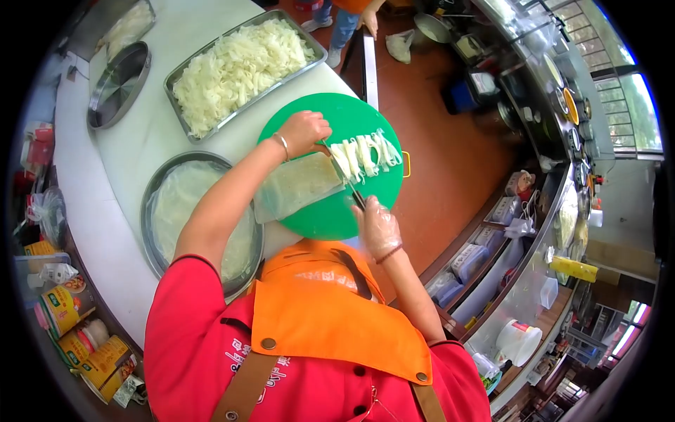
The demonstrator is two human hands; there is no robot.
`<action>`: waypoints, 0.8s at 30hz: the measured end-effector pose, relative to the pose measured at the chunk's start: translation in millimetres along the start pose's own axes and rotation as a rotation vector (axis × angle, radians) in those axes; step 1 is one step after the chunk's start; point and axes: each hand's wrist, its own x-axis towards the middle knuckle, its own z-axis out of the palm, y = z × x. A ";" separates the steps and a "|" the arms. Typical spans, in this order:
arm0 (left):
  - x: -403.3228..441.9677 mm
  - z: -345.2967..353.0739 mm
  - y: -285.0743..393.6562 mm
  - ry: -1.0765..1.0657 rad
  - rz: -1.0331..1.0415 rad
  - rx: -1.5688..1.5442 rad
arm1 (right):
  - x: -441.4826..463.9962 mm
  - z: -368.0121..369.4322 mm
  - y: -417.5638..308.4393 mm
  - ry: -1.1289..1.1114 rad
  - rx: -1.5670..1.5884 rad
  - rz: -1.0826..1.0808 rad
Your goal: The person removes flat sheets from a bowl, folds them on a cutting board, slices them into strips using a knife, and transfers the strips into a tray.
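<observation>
A two-handled knife (342, 171) lies slantwise across the green round cutting board (309, 224), at the right end of a folded stack of pale translucent sheets (299, 184). My left hand (304, 132), bare with a bracelet at the wrist, is closed around its brown far handle. In a clear plastic glove, my right hand (378, 226) grips the dark near handle. Just right of the blade, cut pale strips (365, 155) lie in several loose rows. The blade's lower edge is partly hidden, so how deep it sits in the stack is unclear.
A rectangular metal tray (184, 118) heaped with pale strips stands behind the board. To the left, a round metal pan (149, 232) holds more translucent sheets; another round pan (95, 112) is farther back. Another person's hand (370, 22) shows at the top, near the table's end.
</observation>
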 end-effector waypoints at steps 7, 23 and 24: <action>-9.9 7.7 -9.2 -0.095 -0.016 -0.002 | 1.0 14.9 -0.6 -0.048 0.081 -0.002; -33.0 17.0 -1.5 -0.055 -0.010 0.028 | -11.2 51.9 2.8 -0.059 0.131 0.004; -35.4 14.9 -0.3 -0.058 -0.020 0.007 | -15.2 44.8 -1.4 -0.065 0.123 0.003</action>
